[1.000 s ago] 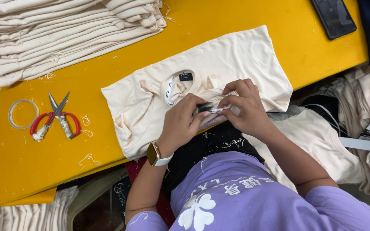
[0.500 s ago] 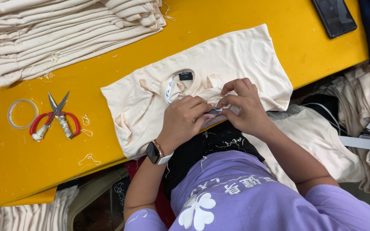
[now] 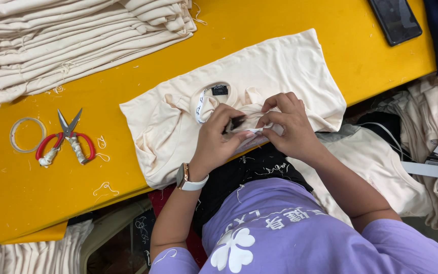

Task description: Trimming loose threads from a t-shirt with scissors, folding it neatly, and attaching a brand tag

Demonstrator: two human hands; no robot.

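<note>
Tape ring [image 3: 27, 134]: lay flat on the yellow worktop [image 3: 259, 35], far left.
Scissors [image 3: 67, 141]: red-handled, blades apart, just beside the ring.
Stack [image 3: 77, 40]: folded cream garments at the worktop's upper left.
Cream shirt [image 3: 259, 76]: lay spread at the worktop's near edge, dark neck label up.
Left hand [image 3: 214, 142]: wore a watch on the wrist; grip pinched on a small dark tool [image 3: 236, 123] at the shirt's bunched edge.
Right hand [image 3: 290, 127]: grip closed on the shirt's fabric, touching the left fingertips.
Phone [image 3: 395, 19]: dark, upper right.
</note>
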